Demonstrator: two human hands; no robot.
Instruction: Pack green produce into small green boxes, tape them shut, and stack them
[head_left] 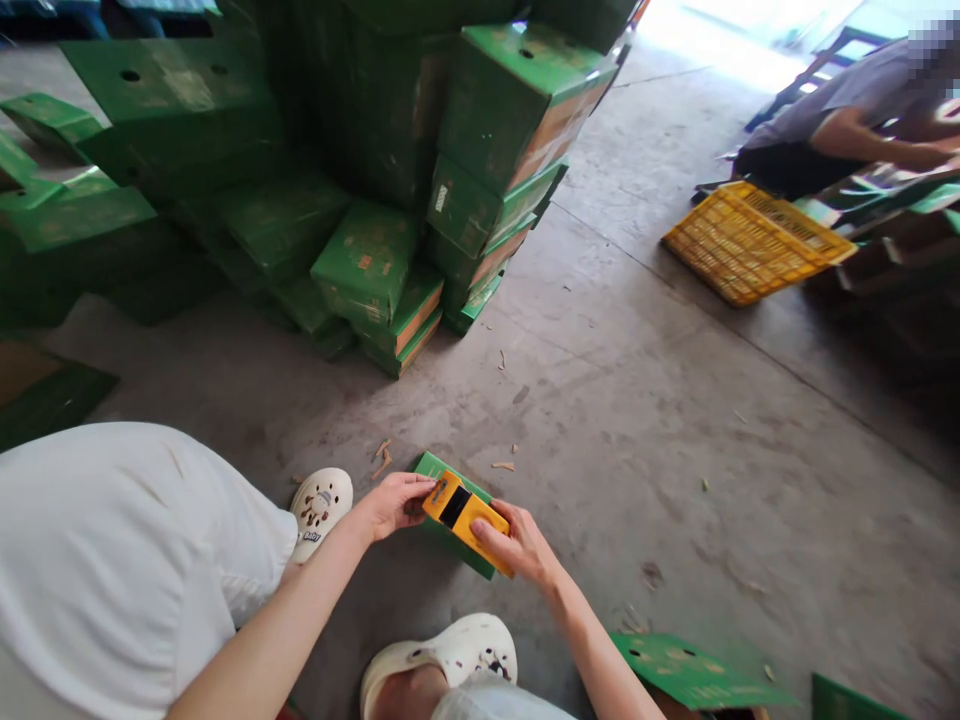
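In the lower middle of the head view, my right hand [517, 545] is closed around an orange-yellow handheld device [474, 520] with a black panel, thumb on top. What kind of device it is, I cannot make out. At its left end, my left hand [397, 505] pinches the device's edge, its fingertips partly hidden. Beneath the device, a small green box [431, 465] shows its edges; the device and my hands cover much of it.
Stacks of green cardboard boxes [367, 255] stand ahead and to the left. At the right, a person [847, 130] bends beside a yellow plastic crate [750, 245]. An open green carton [690, 670] lies near my right forearm. Scraps lie on the concrete floor [637, 430].
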